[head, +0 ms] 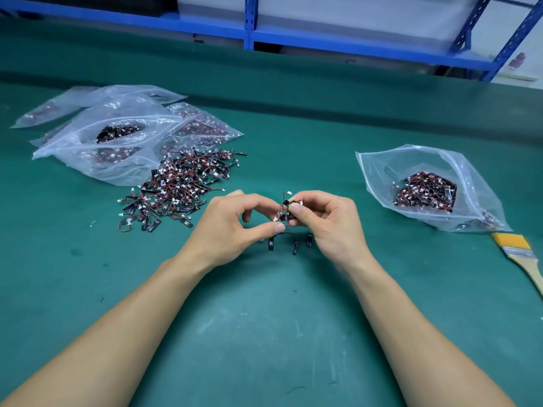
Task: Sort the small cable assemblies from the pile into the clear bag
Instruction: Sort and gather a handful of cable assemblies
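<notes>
A loose pile of small cable assemblies [179, 185], black strips with red-black wires and white plugs, lies on the green mat left of centre. My left hand [232, 227] and my right hand [326, 221] meet above the mat and both pinch a small bunch of cable assemblies [285, 214]; several black ends dangle below the fingers. To the right lies an open clear bag [458, 168] with a heap of the same assemblies inside.
Several clear bags [117, 133] with more assemblies are stacked at the back left, touching the pile. A yellow-bristled brush [520, 251] lies at the right edge below the open bag. Blue shelving [249, 24] runs along the back. A few stray bits dot the green mat [264, 318].
</notes>
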`<state>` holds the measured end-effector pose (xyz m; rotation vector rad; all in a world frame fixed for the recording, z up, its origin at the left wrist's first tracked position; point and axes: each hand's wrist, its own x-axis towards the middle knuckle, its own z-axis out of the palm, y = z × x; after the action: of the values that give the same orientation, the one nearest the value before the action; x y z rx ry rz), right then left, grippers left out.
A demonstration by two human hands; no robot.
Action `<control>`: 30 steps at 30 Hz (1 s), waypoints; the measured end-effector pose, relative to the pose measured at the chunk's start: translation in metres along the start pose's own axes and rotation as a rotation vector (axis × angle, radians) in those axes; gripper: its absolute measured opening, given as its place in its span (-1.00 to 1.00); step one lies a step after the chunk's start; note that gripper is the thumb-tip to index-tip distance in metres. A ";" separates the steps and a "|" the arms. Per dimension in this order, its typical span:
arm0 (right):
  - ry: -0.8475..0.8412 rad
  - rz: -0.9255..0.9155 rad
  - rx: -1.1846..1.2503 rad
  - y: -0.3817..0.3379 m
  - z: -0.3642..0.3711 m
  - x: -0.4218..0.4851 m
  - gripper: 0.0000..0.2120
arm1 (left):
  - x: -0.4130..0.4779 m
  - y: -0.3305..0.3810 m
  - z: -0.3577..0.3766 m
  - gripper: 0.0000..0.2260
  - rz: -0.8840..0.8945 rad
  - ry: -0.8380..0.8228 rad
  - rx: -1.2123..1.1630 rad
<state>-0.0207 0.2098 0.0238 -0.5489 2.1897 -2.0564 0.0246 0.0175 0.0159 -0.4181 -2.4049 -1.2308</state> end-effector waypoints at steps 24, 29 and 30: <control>0.030 0.169 0.250 -0.007 -0.010 -0.001 -0.88 | -0.007 0.008 -0.046 -0.87 -0.054 -0.252 -0.021; 0.022 0.178 0.229 -0.006 -0.008 -0.001 -0.89 | -0.013 0.005 -0.053 -0.89 -0.131 -0.563 0.072; 0.021 0.182 0.228 -0.006 -0.007 -0.001 -0.90 | -0.012 0.005 -0.053 -0.90 -0.134 -0.586 0.087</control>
<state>-0.0209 0.2168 0.0300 -0.2951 1.8999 -2.1798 0.0490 -0.0240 0.0414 -0.6772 -3.0080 -1.1700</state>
